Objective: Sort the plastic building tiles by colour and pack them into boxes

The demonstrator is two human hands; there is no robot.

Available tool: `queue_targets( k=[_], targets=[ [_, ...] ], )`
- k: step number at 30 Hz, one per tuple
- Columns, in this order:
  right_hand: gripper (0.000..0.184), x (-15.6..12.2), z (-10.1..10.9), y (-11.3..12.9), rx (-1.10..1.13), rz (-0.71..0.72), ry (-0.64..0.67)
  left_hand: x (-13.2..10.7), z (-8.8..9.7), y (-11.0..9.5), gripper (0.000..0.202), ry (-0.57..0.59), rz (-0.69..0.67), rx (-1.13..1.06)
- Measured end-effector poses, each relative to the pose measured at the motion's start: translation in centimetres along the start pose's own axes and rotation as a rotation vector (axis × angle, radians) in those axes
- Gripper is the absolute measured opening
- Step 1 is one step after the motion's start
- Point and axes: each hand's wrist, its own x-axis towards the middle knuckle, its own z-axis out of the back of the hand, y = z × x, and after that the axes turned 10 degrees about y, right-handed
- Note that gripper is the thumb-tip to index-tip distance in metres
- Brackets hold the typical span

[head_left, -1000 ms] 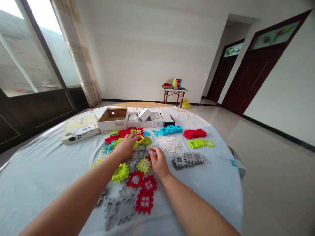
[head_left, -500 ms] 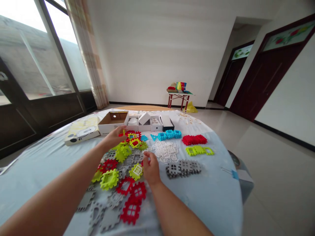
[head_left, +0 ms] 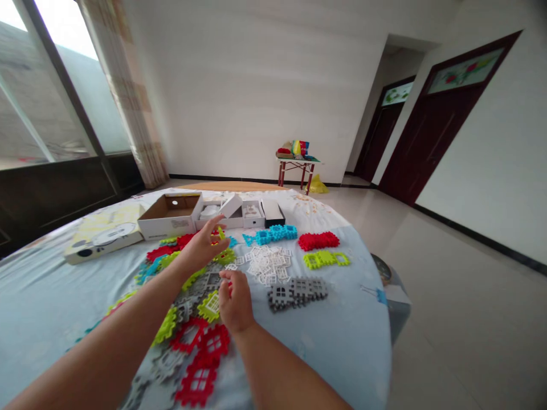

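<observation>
A heap of plastic puzzle tiles in red, lime, grey and blue covers the near part of a round table with a pale blue cloth. My left hand is raised above the heap and pinches a small lime piece between thumb and fingertips. My right hand rests on the tiles with its fingers curled, beside a lime tile with a white window insert. Loose white window inserts lie just beyond it. What my right fingers hold, if anything, is hidden.
Sorted stacks lie to the right: blue, red, lime and grey. Open cardboard and white boxes and a flat yellow box line the far side. A small table with bags stands by the wall.
My left hand lifted off the heap with a small lime piece. My right hand drew back slightly toward me. The camera swung about, shifting the whole table in view.
</observation>
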Motion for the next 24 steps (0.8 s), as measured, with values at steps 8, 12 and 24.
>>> queue_targets(
  k=[8, 12, 24],
  targets=[
    [0.043, 0.0, 0.6, 1.0, 0.051, 0.054, 0.029, -3.6, 0.9, 0.7, 0.061, -0.045, 0.093, 0.159],
    [0.049, 0.0, 0.9, 1.5, 0.093, 0.033, 0.022, -4.6, 0.1, 1.3, 0.060, 0.028, 0.107, 0.155],
    [0.024, 3.1, 4.7, 2.6, 0.124, -0.038, -0.147, -5.5, 3.3, 2.9, 0.055, -0.175, 0.071, 0.067]
  ],
)
